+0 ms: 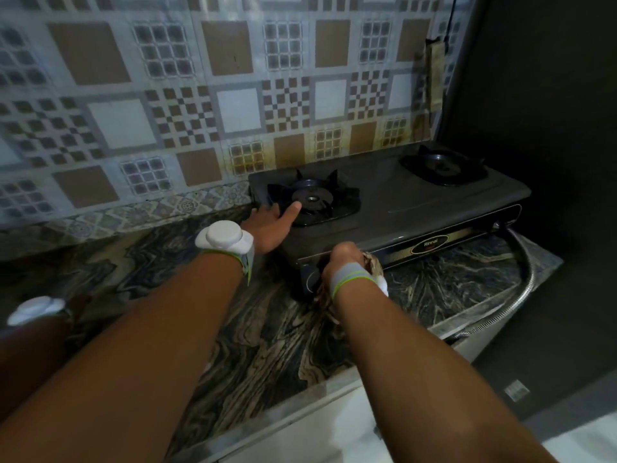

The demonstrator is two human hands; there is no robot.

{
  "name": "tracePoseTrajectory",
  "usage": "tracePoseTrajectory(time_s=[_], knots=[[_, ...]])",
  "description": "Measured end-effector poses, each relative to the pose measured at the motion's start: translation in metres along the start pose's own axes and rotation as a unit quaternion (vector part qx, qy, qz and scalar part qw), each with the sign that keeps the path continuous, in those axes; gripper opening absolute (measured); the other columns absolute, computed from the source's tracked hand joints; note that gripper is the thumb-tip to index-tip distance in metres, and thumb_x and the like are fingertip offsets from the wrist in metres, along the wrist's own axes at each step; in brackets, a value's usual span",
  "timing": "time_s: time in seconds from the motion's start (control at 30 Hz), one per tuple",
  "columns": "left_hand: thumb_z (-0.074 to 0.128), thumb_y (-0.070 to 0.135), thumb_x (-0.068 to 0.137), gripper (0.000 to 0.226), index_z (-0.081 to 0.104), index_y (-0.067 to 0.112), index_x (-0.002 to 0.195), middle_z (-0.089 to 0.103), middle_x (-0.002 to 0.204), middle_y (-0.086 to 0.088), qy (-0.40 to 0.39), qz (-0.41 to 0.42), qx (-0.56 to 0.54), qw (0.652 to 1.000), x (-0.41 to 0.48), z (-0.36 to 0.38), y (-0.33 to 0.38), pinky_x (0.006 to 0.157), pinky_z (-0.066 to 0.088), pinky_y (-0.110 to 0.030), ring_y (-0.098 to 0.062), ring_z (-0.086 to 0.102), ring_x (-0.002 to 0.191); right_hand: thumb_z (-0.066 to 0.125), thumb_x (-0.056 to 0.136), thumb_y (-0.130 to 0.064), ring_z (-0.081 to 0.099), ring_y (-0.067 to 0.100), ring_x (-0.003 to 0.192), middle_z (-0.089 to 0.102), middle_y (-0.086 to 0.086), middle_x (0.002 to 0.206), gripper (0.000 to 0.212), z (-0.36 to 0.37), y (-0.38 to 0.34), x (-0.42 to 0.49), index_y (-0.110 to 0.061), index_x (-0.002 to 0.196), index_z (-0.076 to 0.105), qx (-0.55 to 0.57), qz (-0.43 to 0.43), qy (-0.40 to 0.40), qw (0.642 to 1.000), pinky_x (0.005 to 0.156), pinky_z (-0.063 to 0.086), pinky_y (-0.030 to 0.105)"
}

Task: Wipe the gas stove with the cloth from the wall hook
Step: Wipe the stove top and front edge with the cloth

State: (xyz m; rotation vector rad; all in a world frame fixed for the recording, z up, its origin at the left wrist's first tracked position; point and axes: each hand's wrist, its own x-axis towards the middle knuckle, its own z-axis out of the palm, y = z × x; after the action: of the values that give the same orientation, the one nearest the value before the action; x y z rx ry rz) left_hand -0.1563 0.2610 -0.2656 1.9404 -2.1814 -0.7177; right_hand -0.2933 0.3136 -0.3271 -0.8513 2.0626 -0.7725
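A: Where is the stove, and what does it look like?

B: The dark grey two-burner metal gas stove (394, 192) sits on the marbled brown-and-black stone tabletop (267, 335), pushed back against the patterned brown-and-white tile wall (167, 95).

A: What is the left hand doing?

B: The left hand (272, 225) lies open and flat on the stove's near left corner, fingers spread, the thumb reaching to the edge of the black left burner grate (314, 198). It grips nothing. A white round sensor on a grey band (224, 238) sits on that wrist.

A: And the right hand?

B: The right hand (342, 262) is closed around the crumpled brown-and-white cloth (372, 265), pressed against the stove's front panel at its left end, just beside the gold-trimmed black brand plate (430, 245). Part of the cloth hangs below the hand, in front of the stove.

A: Anything else near the stove?

B: The black right burner grate (442, 167) stands at the stove's far right, well apart from both hands. A silver braided gas hose (526, 269) curves off the stove's right end and down over the tabletop.
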Motion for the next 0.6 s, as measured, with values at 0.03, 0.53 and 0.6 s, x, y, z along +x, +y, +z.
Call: tracePoseTrajectory(time_s=[0.03, 0.53, 0.6], knots=[[0.007, 0.074, 0.087, 0.089, 0.007, 0.018, 0.155, 0.004, 0.165, -0.005, 0.001, -0.001, -0.003, 1.000, -0.001, 0.001, 0.001, 0.123, 0.006, -0.045, -0.028, 0.001, 0.152, 0.059, 0.088, -0.023, 0.050, 0.026, 0.132, 0.053, 0.012, 0.141, 0.049, 0.006, 0.000, 0.000, -0.002, 0.132, 0.052, 0.001, -0.014, 0.009, 1.000, 0.108, 0.040, 0.033], [0.008, 0.068, 0.092, 0.080, 0.032, 0.018, 0.149, 0.031, 0.158, -0.010, -0.039, -0.034, -0.117, 0.992, -0.012, 0.021, 0.013, 0.113, 0.025, -0.033, -0.031, 0.033, 0.143, 0.024, 0.099, -0.009, 0.040, 0.047, 0.126, 0.043, 0.032, 0.137, 0.042, 0.071, 0.015, -0.018, 0.015, 0.129, 0.040, 0.039, -0.062, -0.003, 0.997, 0.106, 0.037, 0.049], [0.006, 0.072, 0.089, 0.086, 0.030, 0.018, 0.150, 0.031, 0.158, -0.011, -0.046, -0.047, -0.115, 0.991, -0.014, 0.012, 0.009, 0.113, 0.026, -0.036, -0.032, 0.035, 0.142, 0.025, 0.098, -0.009, 0.042, 0.046, 0.126, 0.045, 0.033, 0.135, 0.042, 0.077, 0.016, -0.022, 0.015, 0.128, 0.044, 0.002, -0.065, -0.020, 0.998, 0.104, 0.038, 0.045]])
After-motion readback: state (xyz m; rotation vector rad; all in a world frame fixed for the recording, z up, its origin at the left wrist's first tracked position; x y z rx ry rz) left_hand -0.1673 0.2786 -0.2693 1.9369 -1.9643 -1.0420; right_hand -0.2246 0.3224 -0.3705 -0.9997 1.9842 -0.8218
